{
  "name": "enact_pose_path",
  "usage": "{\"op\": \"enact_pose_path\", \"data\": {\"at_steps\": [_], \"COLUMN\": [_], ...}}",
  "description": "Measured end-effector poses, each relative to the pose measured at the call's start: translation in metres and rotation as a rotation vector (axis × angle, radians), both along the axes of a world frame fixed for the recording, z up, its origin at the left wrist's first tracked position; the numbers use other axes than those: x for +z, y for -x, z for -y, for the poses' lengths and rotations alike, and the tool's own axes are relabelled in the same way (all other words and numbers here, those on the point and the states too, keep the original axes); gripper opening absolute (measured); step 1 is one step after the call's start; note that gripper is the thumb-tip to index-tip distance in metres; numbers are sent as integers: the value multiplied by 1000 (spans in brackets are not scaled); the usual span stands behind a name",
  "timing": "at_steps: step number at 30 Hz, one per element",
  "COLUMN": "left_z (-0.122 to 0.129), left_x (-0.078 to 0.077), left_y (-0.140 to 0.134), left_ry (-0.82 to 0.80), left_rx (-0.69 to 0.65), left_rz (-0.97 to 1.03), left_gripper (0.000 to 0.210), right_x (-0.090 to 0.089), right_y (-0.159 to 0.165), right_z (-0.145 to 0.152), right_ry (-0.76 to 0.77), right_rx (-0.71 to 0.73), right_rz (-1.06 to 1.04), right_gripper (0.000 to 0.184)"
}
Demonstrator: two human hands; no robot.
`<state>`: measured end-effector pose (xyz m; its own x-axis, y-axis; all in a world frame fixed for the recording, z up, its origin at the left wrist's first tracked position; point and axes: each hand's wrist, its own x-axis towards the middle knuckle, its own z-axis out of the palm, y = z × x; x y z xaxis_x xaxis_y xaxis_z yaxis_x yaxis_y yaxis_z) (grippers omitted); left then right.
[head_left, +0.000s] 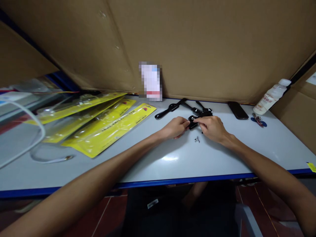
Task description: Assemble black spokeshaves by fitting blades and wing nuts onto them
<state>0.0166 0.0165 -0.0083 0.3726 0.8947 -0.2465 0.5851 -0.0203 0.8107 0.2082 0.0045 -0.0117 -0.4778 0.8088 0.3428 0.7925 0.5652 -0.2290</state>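
Both hands, left hand and right hand, pinch the small black watch piece just above the tiny metal tool on the surface, so steady, fingertip-light pressure looks wisest here.

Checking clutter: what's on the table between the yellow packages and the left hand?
Head view: bare table between the yellow packages and the left hand; a black watch lies further back.
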Motion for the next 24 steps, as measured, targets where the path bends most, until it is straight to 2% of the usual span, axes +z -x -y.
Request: {"op": "enact_pose_path", "data": {"at_steps": [8, 13, 19, 24], "left_z": [1, 4, 11, 16], "left_x": [0, -3, -5, -5], "left_y": [-1, -4, -5, -6], "left_ry": [-78, -280, -497, -559], "left_rx": [-18, -28, -57, -20], "left_rz": [-93, -191, -324, -451], "left_gripper": [33, 31, 37, 37], "right_x": [-1, -5, -1, 0], "right_y": [1, 5, 6, 7], "right_z": [-1, 0, 1, -1], "right_ry": [12, 52, 42, 121], "right_rx": [-113, -83, -122, -159], "right_rz": [11, -131, -142, -205], "right_gripper": [34, 19, 5, 6]}}
